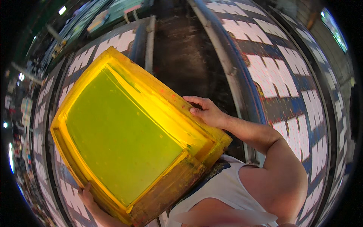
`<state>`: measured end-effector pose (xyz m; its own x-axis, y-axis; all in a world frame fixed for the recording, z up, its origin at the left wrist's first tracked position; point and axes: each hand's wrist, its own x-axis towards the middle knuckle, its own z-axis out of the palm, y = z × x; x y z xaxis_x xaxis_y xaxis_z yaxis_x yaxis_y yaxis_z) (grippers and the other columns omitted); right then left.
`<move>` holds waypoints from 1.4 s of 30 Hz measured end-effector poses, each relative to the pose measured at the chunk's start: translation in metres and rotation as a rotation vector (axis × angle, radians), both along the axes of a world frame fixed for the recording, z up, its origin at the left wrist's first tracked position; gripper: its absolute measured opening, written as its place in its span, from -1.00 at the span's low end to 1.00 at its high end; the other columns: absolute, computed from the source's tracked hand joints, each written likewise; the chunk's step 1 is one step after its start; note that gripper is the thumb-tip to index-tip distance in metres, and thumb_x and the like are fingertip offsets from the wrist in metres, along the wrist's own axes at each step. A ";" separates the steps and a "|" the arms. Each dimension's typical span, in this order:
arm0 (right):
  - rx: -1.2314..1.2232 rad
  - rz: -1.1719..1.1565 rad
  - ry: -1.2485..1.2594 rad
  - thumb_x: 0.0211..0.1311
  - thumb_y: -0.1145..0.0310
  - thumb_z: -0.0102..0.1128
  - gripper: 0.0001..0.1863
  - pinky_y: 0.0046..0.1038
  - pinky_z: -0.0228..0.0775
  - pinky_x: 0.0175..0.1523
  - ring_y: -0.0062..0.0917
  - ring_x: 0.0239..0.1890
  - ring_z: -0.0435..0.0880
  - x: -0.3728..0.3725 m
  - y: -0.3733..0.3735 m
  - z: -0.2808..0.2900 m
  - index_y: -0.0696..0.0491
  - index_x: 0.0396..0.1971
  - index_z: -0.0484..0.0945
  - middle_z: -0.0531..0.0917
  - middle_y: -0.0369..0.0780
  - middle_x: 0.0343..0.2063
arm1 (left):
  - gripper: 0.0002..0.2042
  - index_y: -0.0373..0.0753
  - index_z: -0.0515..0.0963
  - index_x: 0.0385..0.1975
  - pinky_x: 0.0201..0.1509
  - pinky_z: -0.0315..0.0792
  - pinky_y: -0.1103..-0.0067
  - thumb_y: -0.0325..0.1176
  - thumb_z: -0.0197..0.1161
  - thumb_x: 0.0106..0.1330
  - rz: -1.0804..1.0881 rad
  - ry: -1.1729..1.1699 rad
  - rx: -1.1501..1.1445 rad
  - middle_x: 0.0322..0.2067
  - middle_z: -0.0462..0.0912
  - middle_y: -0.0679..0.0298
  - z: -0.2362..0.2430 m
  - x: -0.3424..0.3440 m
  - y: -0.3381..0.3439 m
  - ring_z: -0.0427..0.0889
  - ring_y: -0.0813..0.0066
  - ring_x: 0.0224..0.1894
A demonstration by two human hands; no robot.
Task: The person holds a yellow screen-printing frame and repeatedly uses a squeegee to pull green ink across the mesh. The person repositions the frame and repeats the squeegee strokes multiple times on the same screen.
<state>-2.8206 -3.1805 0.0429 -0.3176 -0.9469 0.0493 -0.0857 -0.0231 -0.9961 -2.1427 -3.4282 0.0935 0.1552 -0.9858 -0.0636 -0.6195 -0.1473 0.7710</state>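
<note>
A large screen printing frame [124, 140], with a yellow rim and a green-yellow mesh, is held tilted in front of my body. My right hand [207, 110] grips its upper right edge, the thumb on top and the fingers bent over the side. At the lower left edge my left hand [87, 196] holds the frame, its fingers partly hidden behind the rim. The near side of the frame is stained brown and comes close to my white sleeveless top [211, 189].
Long printing tables run along both sides, with rows of pale cut fabric pieces [270, 75] on the right one. A dark aisle floor [181, 49] lies between them. Metal rails [217, 41] edge the tables. Clutter and lamps stand at the far left.
</note>
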 end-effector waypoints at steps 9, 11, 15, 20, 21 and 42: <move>0.049 0.097 0.114 0.60 0.54 0.22 -0.45 -0.42 0.48 0.43 -0.51 0.30 0.70 -0.091 -0.147 0.011 0.17 0.53 0.50 0.74 -0.14 0.32 | -0.44 -0.40 0.60 0.41 0.27 0.57 0.31 -0.38 0.46 0.42 0.016 0.239 -0.032 0.23 0.75 0.09 -0.039 -0.056 -0.058 0.72 0.16 0.15; 0.086 0.103 0.117 0.60 0.53 0.23 -0.45 -0.41 0.48 0.43 -0.50 0.31 0.70 -0.106 -0.161 0.014 0.18 0.53 0.50 0.73 -0.13 0.33 | -0.45 -0.39 0.61 0.40 0.28 0.56 0.31 -0.37 0.46 0.41 0.130 0.046 0.064 0.21 0.76 0.09 -0.020 -0.078 -0.069 0.72 0.17 0.15; 0.087 0.077 0.165 0.60 0.50 0.24 -0.46 -0.39 0.49 0.43 -0.49 0.31 0.70 -0.135 -0.202 0.014 0.20 0.51 0.51 0.73 -0.14 0.33 | -0.43 -0.47 0.60 0.39 0.29 0.56 0.29 -0.41 0.45 0.37 0.154 0.015 0.010 0.21 0.77 0.01 0.002 -0.125 -0.108 0.74 0.12 0.17; 0.034 0.141 0.079 0.58 0.52 0.25 -0.44 -0.37 0.49 0.44 -0.47 0.32 0.69 -0.185 -0.285 0.012 0.19 0.52 0.50 0.73 -0.13 0.34 | -0.43 -0.49 0.59 0.40 0.25 0.57 0.24 -0.44 0.43 0.38 0.154 0.083 -0.069 0.19 0.77 -0.01 0.013 -0.151 -0.164 0.73 0.07 0.11; 0.064 0.138 0.062 0.58 0.52 0.24 -0.43 -0.37 0.49 0.44 -0.48 0.32 0.69 -0.193 -0.297 0.009 0.19 0.53 0.49 0.72 -0.13 0.34 | -0.44 -0.49 0.60 0.38 0.24 0.57 0.23 -0.44 0.42 0.38 0.145 0.053 -0.041 0.17 0.77 -0.01 0.022 -0.153 -0.179 0.73 0.08 0.09; 0.092 0.257 -0.025 0.67 0.55 0.14 -0.48 -0.38 0.52 0.47 -0.46 0.34 0.70 -0.400 -0.483 0.004 0.21 0.54 0.49 0.72 -0.11 0.35 | -0.43 -0.47 0.58 0.40 0.23 0.60 0.24 -0.38 0.43 0.41 0.237 -0.019 -0.031 0.18 0.76 -0.04 0.018 -0.336 -0.302 0.74 0.04 0.08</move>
<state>-3.2206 -3.6631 0.0468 -0.0667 -0.9967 -0.0456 -0.0643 0.0499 -0.9967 -2.4789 -3.7303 0.1111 0.3837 -0.9230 -0.0289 -0.5850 -0.2672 0.7658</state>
